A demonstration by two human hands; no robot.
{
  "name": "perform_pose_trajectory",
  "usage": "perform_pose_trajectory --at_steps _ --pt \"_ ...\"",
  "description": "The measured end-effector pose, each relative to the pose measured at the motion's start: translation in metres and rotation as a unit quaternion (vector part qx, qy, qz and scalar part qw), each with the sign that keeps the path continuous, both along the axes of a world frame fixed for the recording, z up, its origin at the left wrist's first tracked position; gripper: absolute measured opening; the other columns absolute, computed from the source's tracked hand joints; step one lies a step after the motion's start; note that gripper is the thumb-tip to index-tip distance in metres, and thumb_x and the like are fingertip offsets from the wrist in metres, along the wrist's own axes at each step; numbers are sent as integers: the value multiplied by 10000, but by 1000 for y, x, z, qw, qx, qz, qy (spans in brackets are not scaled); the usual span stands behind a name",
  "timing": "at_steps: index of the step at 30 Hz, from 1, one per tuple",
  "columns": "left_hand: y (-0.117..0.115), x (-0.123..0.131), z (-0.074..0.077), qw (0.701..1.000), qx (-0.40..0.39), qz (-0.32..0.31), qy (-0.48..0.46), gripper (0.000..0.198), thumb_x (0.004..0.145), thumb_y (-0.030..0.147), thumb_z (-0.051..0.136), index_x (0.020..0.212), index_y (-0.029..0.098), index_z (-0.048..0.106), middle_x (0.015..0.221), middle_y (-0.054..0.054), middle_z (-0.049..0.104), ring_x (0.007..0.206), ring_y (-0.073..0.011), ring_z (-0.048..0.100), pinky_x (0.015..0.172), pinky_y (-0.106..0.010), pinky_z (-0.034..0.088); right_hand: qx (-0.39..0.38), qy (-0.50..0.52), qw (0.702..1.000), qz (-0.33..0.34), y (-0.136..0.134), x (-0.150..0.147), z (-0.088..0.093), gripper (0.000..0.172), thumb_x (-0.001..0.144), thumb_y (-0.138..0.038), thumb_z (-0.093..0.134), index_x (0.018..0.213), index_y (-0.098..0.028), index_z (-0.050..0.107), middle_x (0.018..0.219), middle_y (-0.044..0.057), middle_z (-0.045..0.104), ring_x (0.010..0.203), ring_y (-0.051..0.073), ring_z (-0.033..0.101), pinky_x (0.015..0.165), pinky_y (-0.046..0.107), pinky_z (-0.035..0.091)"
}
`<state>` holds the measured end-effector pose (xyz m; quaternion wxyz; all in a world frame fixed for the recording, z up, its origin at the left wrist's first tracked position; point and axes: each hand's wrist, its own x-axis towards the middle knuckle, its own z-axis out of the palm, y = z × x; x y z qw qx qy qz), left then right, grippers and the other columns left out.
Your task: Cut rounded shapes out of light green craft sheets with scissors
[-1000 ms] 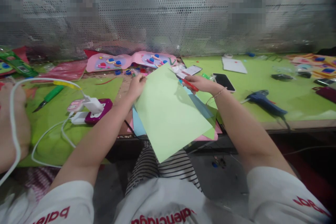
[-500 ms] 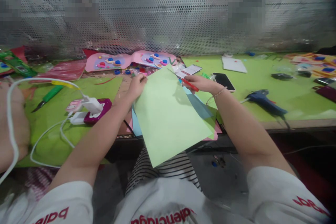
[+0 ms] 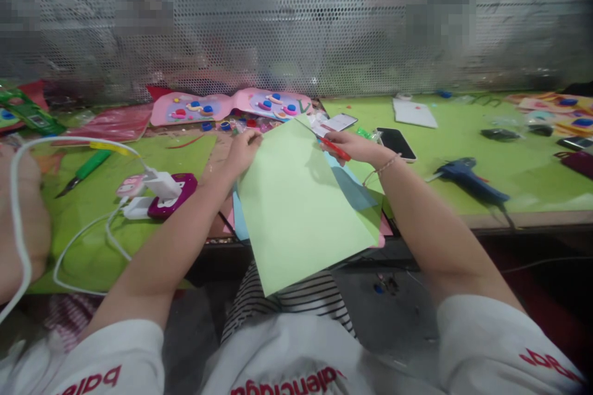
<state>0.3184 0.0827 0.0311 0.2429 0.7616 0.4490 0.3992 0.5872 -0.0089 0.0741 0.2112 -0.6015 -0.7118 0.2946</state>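
Note:
A light green sheet of paper [image 3: 296, 203] is held up over the table's front edge, tilted, its lower corner above my lap. My left hand [image 3: 243, 151] pinches the sheet's upper left edge. At the sheet's top right edge, my right hand [image 3: 354, 148] is closed round red-handled scissors [image 3: 334, 149]. More sheets, blue [image 3: 354, 188] and pink [image 3: 382, 231], lie under the green one.
A blue glue gun [image 3: 466, 179] and a black phone [image 3: 395, 143] lie to the right on the green table [image 3: 509, 166]. A white charger on a magenta device [image 3: 162, 192], its cable, and a green-handled cutter [image 3: 88, 168] lie left. Pink craft pieces [image 3: 231, 105] sit behind. Another person's arm [image 3: 21, 222] is at far left.
The green sheet has turned slightly, its lower corner swinging left. Both hands stay almost in place on it.

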Motion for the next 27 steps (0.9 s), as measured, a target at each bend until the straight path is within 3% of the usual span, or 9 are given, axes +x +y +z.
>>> perform_pose_trajectory --at_steps 9,14,19,27 --pt "-11 -1 8 999 -13 10 39 144 860 240 524 900 161 638 949 -49 695 907 -196 601 845 -301 459 -9 3 1000 16 0 5 1 380 895 -523 573 788 -169 486 635 -14 477 528 93 472 523 234 379" --pt "-17 -1 12 999 -15 -22 43 145 855 228 514 877 158 639 956 -48 690 880 -180 597 832 -281 457 -7 0 1000 28 0 6 1 402 884 -550 576 781 -172 486 611 -19 459 515 94 451 518 241 359" --pt "-25 -1 19 998 -12 2 67 162 854 257 527 874 160 655 895 -46 693 859 -188 594 814 -291 465 -8 -14 1000 24 0 7 3 411 875 -559 587 785 -168 495 617 -11 472 526 98 452 522 246 346" --pt "-11 -2 7 998 -9 -31 50 164 854 241 519 887 157 655 926 -49 692 855 -178 599 823 -288 465 -10 -18 999 29 1 9 2 438 869 -584 582 774 -168 487 600 -16 461 516 93 443 513 244 338"
